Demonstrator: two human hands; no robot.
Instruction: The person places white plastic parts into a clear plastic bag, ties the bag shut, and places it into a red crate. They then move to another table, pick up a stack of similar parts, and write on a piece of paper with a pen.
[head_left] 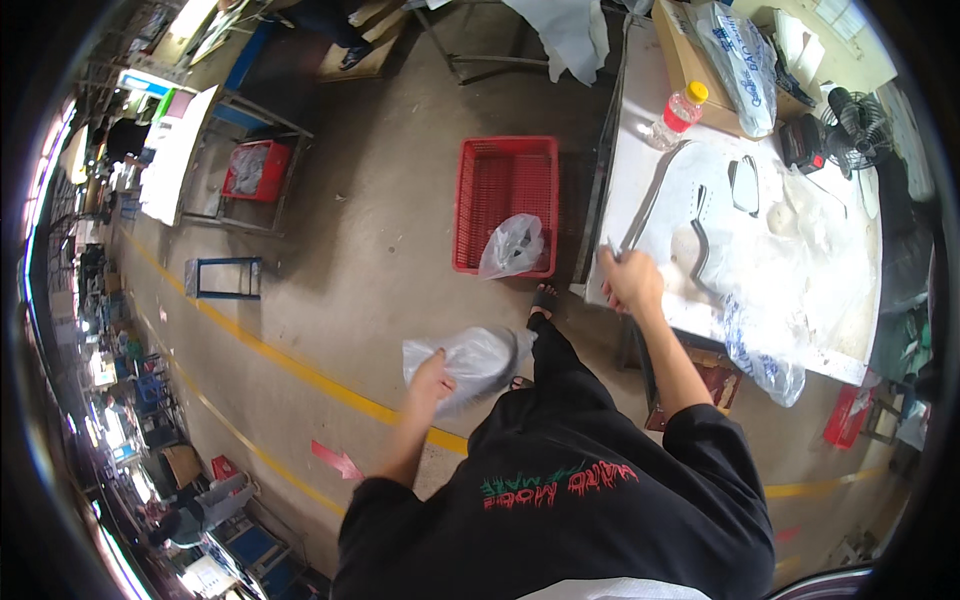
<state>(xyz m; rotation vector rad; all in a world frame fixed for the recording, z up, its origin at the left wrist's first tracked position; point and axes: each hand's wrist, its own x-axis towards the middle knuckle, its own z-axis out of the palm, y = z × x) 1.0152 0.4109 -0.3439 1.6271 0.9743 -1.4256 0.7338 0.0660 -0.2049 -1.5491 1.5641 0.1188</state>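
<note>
My left hand (pixel 432 378) hangs low over the concrete floor (pixel 380 230), grip closed on a crumpled clear plastic bag (pixel 470 362). My right hand (pixel 630 280) reaches forward to the near edge of the white worktop (pixel 640 130), fingers curled tight around a thin rod (pixel 640 215). Ahead on the floor, a red crate (pixel 505 180) holds another clear bag (pixel 512 247). Far end of the worktop: a clear bottle with yellow cap (pixel 680 112), a blue-printed plastic package (pixel 742 60)

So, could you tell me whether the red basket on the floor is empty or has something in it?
Not empty: the red basket holds one crumpled clear plastic bag at its near end; the rest shows bare mesh.
</note>
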